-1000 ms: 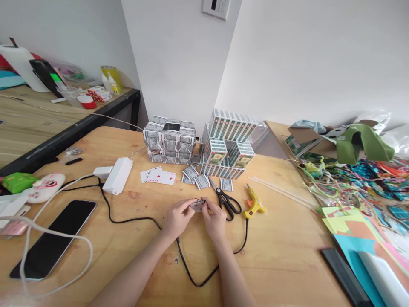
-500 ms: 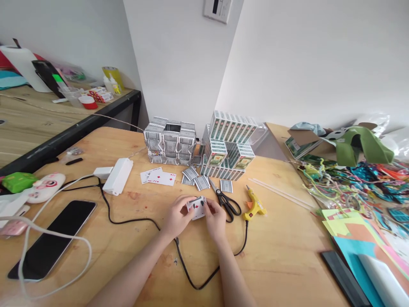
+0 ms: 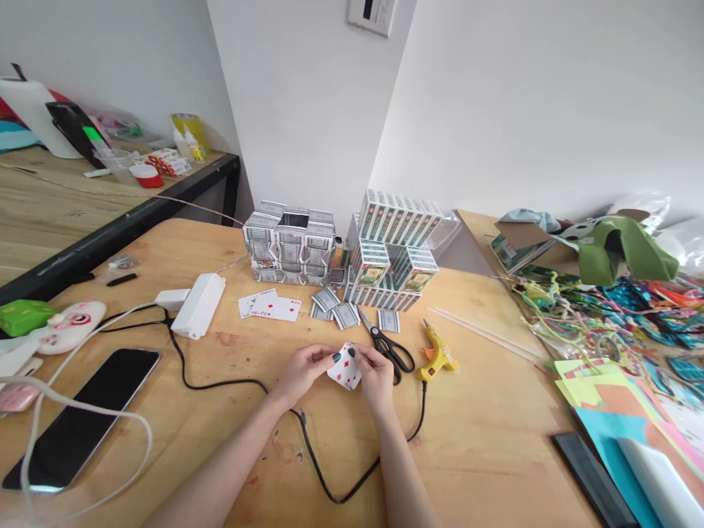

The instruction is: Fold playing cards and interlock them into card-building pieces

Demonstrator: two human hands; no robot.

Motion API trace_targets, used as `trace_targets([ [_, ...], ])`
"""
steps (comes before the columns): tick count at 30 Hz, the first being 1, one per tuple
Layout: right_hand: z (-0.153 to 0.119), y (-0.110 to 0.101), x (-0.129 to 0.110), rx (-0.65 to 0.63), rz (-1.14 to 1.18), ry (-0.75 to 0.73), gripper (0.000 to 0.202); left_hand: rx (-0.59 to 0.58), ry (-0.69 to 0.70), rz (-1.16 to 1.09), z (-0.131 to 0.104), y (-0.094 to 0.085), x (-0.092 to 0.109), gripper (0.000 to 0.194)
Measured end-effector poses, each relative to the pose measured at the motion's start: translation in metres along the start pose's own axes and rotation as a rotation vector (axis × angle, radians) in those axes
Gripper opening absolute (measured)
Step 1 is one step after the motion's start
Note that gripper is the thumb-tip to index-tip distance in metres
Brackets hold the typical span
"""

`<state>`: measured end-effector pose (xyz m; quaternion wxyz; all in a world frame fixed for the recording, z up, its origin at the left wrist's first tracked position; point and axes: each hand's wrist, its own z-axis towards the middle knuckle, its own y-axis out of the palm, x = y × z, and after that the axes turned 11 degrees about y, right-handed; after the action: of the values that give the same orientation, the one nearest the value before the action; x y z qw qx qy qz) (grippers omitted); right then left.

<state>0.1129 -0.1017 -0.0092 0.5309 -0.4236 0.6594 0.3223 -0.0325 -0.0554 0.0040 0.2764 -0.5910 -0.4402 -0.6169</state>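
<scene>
A playing card [image 3: 344, 372] with red diamonds, face up and tilted, is held low over the table between my hands. My right hand [image 3: 377, 375] pinches its upper right part, thumb on the face. My left hand [image 3: 302, 375] is closed at its upper left edge, thumb tip on the card; the fingers behind are partly hidden. Black-handled scissors [image 3: 391, 350] lie just beyond my right hand. Farther back are small cut card pieces [image 3: 346, 315] with patterned backs and several face-up cards [image 3: 283, 309].
A box-like structure covered in cards [image 3: 291, 249] and stacked card boxes [image 3: 379, 268] stand at the back. A yellow glue gun [image 3: 437, 353] lies right, its black cord [image 3: 335, 500] looping below my hands. A phone [image 3: 82, 418] is left; coloured paper [image 3: 621, 418] lies right.
The card has turned in my hands and shows more of its diamond face. My left hand has shifted slightly left, toward the card's edge; the view has moved a little.
</scene>
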Motion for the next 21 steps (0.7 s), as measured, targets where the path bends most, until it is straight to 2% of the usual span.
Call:
trace_targets([
  [3,-0.002,0.001,-0.003,-0.028,0.092,0.056,0.024,-0.126,-0.156,-0.257,-0.001,-0.001,0.006,0.023],
  [7,-0.004,0.004,-0.006,-0.058,0.173,0.085,0.022,-0.235,-0.228,-0.395,-0.004,0.0,0.009,0.027],
  [16,-0.008,0.006,-0.012,-0.166,0.146,0.067,0.022,-0.277,-0.26,-0.398,-0.006,-0.005,0.012,0.032],
  [21,-0.006,0.004,-0.01,-0.129,0.292,0.088,0.016,-0.215,-0.211,-0.412,-0.003,-0.007,0.009,0.029],
])
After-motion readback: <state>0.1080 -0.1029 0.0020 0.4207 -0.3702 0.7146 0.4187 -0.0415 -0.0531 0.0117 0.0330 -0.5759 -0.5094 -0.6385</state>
